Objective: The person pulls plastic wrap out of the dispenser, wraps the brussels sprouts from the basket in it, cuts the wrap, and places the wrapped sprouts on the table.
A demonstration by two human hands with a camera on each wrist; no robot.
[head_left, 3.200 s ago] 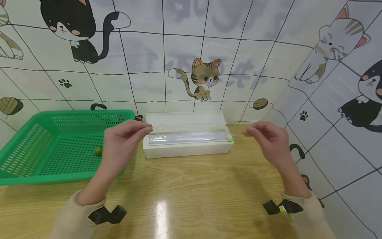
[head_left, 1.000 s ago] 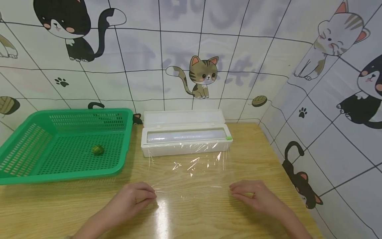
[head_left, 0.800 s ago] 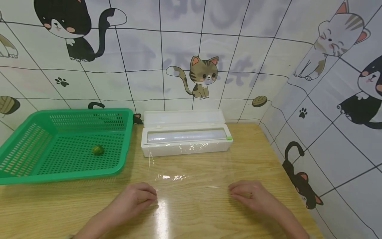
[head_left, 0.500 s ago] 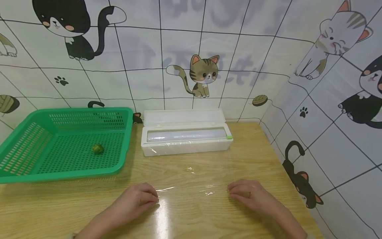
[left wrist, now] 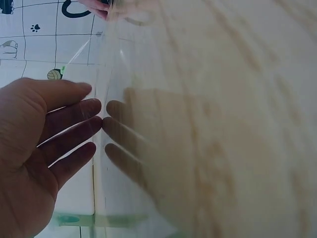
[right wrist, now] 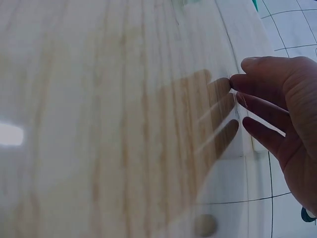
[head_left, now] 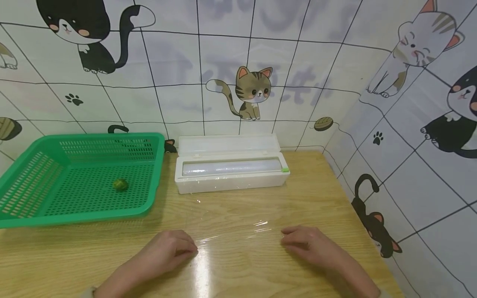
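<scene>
The clear film (head_left: 238, 225) lay over the wooden table (head_left: 316, 186), spread from the front of the white box (head_left: 232, 184) toward the person. Some three seconds earlier, both hands had been raised on either side of the box; now they were down in front of it. The film's glints had thinned to a few streaks, where a second before many sparkled near the box.

The film lay between the left hand (head_left: 167, 250) and the right hand (head_left: 313, 248), with fingertips at its two side edges. Each hand's fingers were nearly straight, tips down at the surface, thumb close to the forefinger; whether film was caught between them, I could not tell.

Behind, the box's lid (head_left: 229, 145) stood up, and a roll (head_left: 231, 167) lay inside. Left of it sat a green basket (head_left: 74, 220) with a small round green item (head_left: 120, 184) in it.
</scene>
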